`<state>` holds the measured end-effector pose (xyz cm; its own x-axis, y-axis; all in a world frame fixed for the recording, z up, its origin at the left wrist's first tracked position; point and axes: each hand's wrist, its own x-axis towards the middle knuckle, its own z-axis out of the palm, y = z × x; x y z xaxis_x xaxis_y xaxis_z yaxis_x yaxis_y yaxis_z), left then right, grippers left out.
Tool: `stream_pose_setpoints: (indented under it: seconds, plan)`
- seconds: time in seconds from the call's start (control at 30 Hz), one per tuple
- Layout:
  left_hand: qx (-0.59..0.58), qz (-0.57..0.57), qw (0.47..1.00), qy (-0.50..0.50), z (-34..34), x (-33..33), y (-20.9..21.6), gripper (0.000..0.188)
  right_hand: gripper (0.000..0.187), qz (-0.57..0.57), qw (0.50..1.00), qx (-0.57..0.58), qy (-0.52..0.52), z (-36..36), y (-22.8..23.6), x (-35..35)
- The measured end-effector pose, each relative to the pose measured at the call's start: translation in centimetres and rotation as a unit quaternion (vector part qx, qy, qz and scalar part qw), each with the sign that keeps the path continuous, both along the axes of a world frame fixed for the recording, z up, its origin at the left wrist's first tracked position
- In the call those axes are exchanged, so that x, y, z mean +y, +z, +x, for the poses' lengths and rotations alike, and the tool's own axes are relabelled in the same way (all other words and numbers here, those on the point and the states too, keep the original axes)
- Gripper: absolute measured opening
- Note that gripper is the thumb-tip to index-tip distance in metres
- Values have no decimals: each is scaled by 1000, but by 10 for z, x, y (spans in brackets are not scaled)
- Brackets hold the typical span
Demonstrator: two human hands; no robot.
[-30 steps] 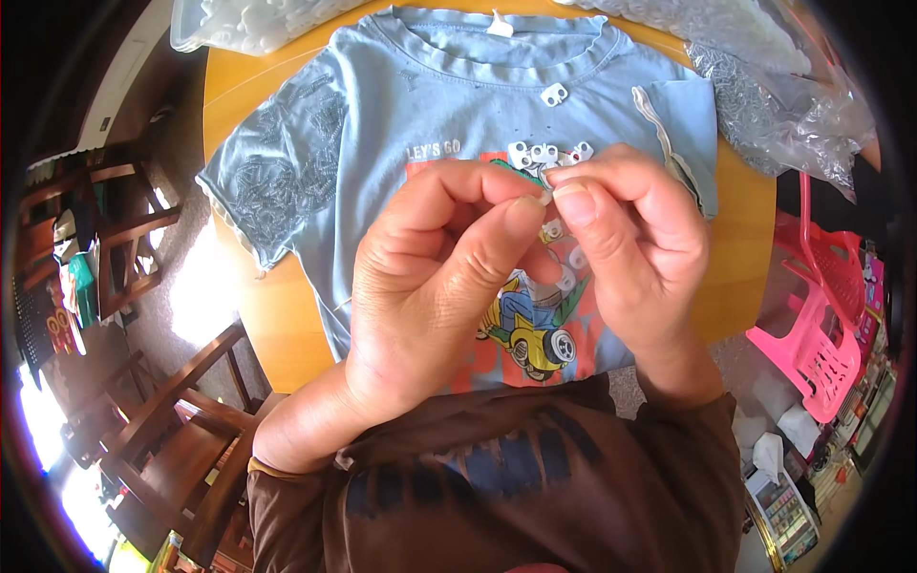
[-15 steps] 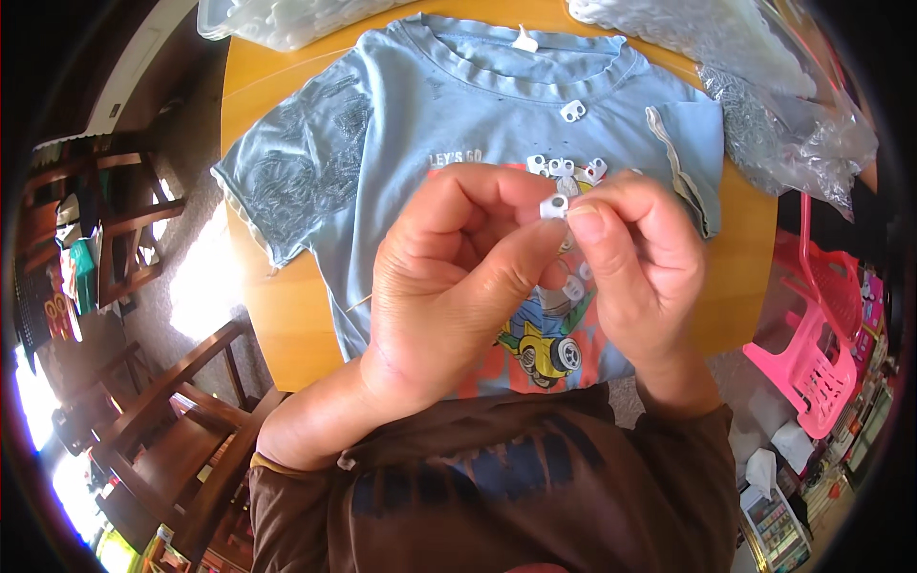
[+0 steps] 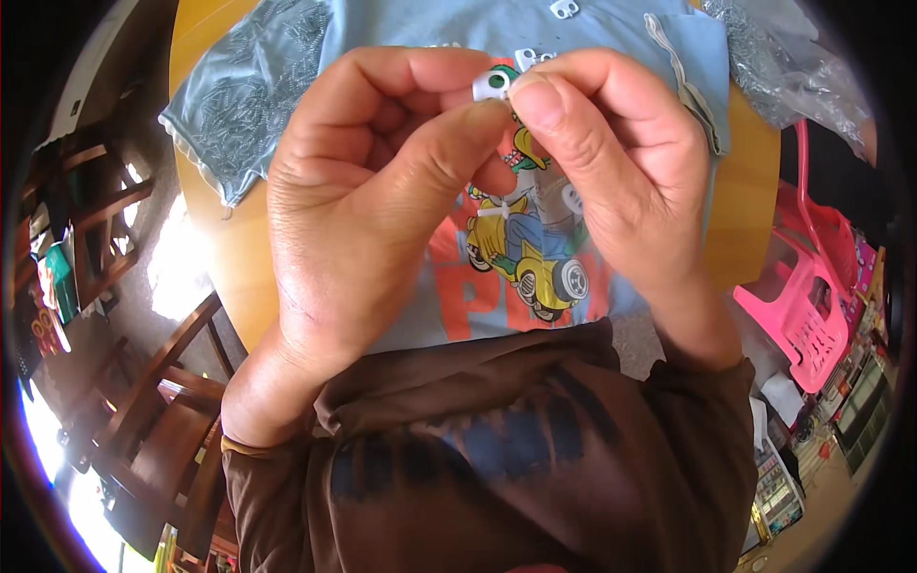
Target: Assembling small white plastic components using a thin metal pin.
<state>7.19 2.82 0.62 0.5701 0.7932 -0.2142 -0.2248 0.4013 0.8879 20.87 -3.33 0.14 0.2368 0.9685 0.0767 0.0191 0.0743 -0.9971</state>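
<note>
Pinching a small white clip [image 3: 493,84], seemingly plastic, between left hand [image 3: 368,205] and right hand [image 3: 611,162] fingertips.

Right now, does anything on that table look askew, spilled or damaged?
Nothing stands out. The blue shirt lies flat on the table, a few small white pieces rest on it, and both hands pinch one white piece above it.

Blue T-shirt [image 3: 611,38] on round wooden table [image 3: 205,239]
</note>
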Motion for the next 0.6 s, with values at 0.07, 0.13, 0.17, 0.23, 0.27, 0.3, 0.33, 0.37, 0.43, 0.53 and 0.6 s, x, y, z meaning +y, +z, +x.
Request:
stream_pose_setpoints:
  seconds: [0.07,0.13,0.17,0.23,0.27,0.3,0.33,0.37,0.43,0.53,0.6]
  plan:
    - [1,7,1000,6,-7,-1,1,18,16,-21,1000,5,21,-2,9,-2]
    - [2,14,1000,13,-14,0,4,18,17,-42,998,9,43,-4,14,-3]
    - [-9,5,1000,22,-18,1,7,19,18,-48,998,7,37,-5,13,-4]
    - [-22,-4,998,51,-28,3,11,19,20,-95,995,15,31,-4,20,-6]
    - [-30,15,998,60,-36,5,9,19,20,-94,995,12,33,-3,19,-7]
    - [-37,34,996,69,-42,6,7,19,18,-88,993,-76,36,-2,15,-7]
    - [-10,22,995,98,-46,4,14,17,16,-80,983,-162,40,-1,13,-6]
    - [-21,30,995,94,-53,5,12,17,16,-77,982,-164,42,0,11,-4]
    - [-19,32,994,104,-64,5,11,17,14,-29,925,-372,72,1,6,0]
    - [-21,44,993,107,-73,3,7,16,16,24,892,-447,65,-3,-5,6]
    - [-7,37,992,117,-74,0,8,16,16,51,855,-511,74,-5,-8,8]
